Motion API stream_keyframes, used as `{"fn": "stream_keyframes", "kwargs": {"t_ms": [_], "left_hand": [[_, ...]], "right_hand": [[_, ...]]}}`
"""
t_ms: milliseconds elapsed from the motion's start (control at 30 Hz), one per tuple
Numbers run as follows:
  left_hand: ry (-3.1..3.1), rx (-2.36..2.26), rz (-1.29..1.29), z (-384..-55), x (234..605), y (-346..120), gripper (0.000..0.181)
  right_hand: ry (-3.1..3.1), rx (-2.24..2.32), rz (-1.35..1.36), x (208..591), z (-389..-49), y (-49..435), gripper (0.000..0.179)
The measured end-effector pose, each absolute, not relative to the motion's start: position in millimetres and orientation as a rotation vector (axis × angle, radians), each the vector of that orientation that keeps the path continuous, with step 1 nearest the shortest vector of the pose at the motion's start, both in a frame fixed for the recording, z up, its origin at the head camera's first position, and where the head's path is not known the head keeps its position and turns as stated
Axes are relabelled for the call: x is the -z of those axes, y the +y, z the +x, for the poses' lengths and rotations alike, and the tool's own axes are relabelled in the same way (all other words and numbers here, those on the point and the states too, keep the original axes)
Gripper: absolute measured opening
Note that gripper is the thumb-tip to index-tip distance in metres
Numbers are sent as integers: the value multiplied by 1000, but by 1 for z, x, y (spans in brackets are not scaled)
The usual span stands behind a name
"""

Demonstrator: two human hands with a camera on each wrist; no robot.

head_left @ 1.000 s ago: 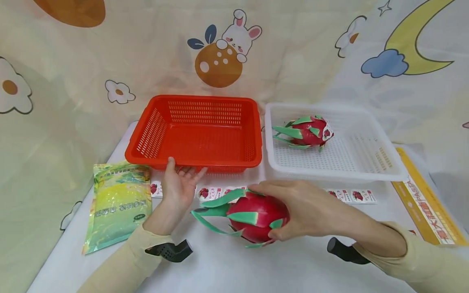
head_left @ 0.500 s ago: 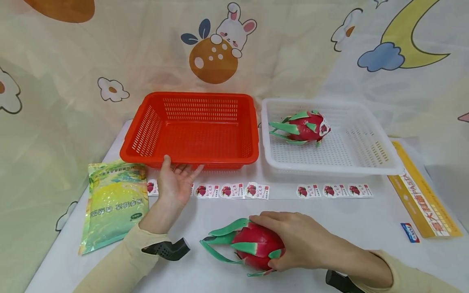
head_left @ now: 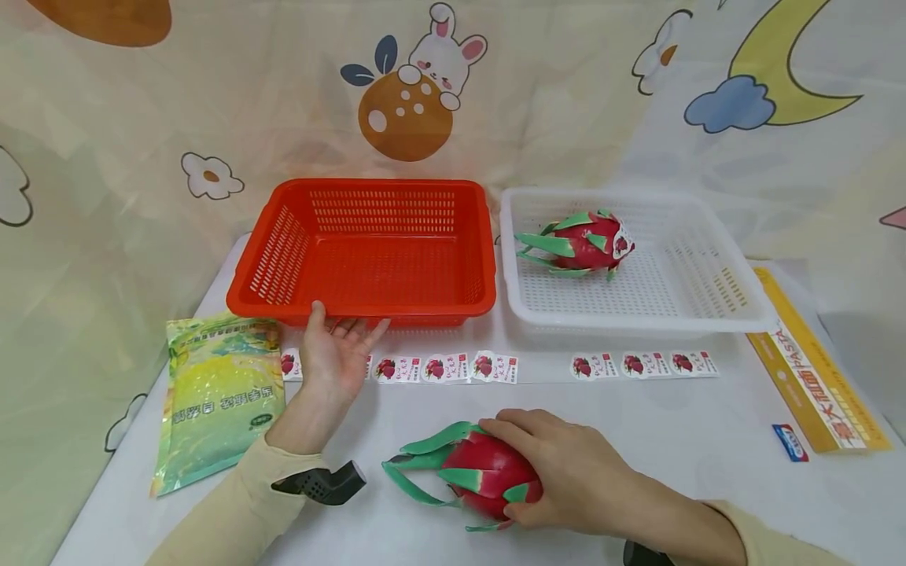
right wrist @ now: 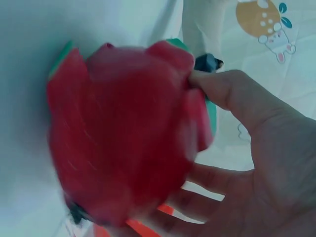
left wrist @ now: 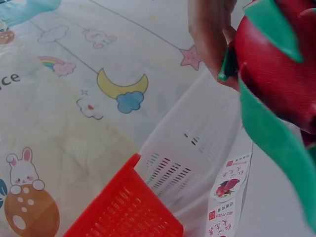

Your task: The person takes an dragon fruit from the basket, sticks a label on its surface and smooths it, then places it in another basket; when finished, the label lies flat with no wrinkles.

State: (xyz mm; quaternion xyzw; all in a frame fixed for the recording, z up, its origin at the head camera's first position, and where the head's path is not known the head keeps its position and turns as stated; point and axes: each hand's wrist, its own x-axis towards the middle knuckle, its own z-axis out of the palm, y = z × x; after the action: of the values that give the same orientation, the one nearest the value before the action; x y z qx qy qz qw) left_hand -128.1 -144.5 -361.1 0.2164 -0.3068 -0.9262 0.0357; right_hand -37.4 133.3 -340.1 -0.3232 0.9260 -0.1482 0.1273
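My right hand (head_left: 573, 472) grips a red dragon fruit (head_left: 488, 475) with green leaf tips from its right side, low over the table's near middle. In the right wrist view the dragon fruit (right wrist: 123, 133) looks blurred, with thumb and fingers spread around it. My left hand (head_left: 333, 358) lies palm up with loose fingers at the front rim of a red plastic basket (head_left: 361, 308); whether it bears any weight cannot be told. A second dragon fruit (head_left: 583, 242), with a white sticker on its right end, lies in the white basket (head_left: 637, 321).
A row of dragon fruit stickers (head_left: 446, 368) runs along the table in front of the baskets. A green-yellow bag (head_left: 219, 401) lies at left. At right are an orange-yellow packet (head_left: 821, 369) and a small blue item (head_left: 789, 442). A printed cloth (head_left: 552, 94) hangs behind.
My right hand has brought the dragon fruit down and nearer to me, uncovering the stickers behind it. My left hand has stayed at the red basket's rim. The head view has shifted slightly.
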Motion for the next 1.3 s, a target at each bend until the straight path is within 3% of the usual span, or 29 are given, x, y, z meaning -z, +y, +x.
{"fn": "stream_keyframes", "kwargs": {"t_ms": [500,833,1067,1300], "left_hand": [[-921,2847,659,-128,361,-147,55],[-900,2864,659,-129,362,-146,56],[-937,2858,646,-128,362,-146,56],[-961,2854,636,-128,363,-148,54]], "right_hand": [[2857,354,-954,362,-18,123,91],[2747,633,-959,361,-26,137,90],[2585,942,-753,336,-52,159,76],[2645,908,-804,330,-104,177,52]]}}
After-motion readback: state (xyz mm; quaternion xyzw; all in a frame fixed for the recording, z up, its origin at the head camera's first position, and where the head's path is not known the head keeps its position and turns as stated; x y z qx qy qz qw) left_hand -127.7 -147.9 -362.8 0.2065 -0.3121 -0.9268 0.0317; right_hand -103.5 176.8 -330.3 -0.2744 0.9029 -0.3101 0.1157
